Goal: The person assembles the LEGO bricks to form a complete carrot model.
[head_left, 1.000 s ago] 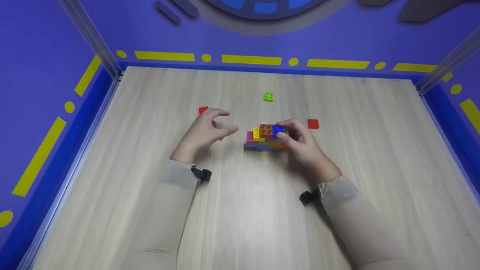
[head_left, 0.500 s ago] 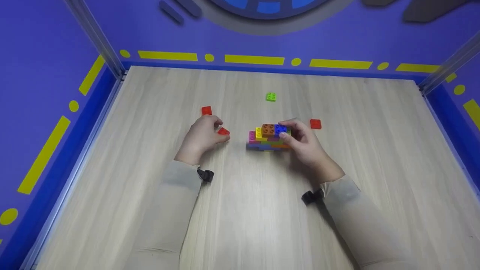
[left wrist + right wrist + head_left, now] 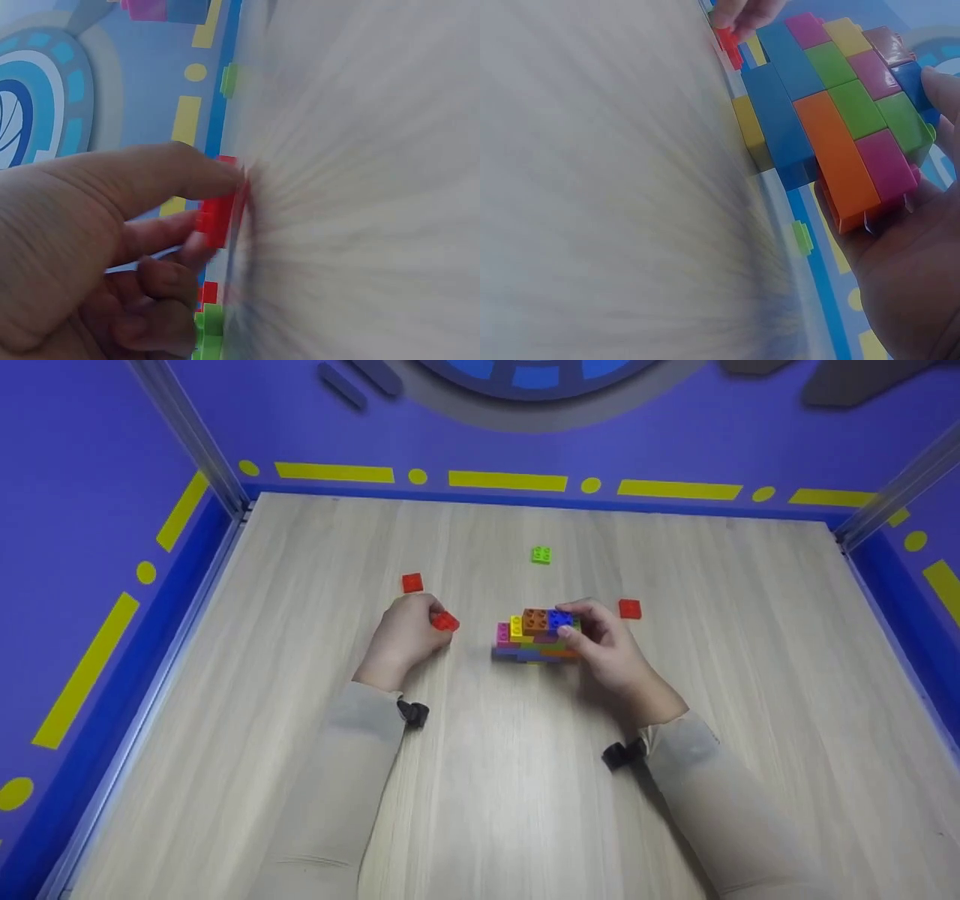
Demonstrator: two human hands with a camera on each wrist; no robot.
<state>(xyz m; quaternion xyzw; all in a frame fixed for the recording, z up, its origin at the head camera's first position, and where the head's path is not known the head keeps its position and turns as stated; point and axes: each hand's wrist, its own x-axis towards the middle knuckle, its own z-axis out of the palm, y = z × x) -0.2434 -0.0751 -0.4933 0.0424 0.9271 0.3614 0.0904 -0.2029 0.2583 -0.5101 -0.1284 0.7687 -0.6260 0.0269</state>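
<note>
My left hand pinches a red toy brick between thumb and fingers, low at the tabletop; the left wrist view shows the red brick with its studs toward the palm. My right hand grips the right end of a stepped wall of interlocked toy bricks, thumb at the blue brick on top. Seen from the right wrist, the brick wall has blue, orange, green, magenta, yellow and brown bricks in staggered rows, with one yellow brick lowest.
Loose on the wooden table lie a red brick beyond the left hand, a lime brick farther back and a red brick to the right. A green brick is beside the left fingers. Blue panels edge the table.
My left hand has come down from above with thumb and fingers apart, and its fingers have closed on the red brick. The right hand keeps hold of the brick wall in place.
</note>
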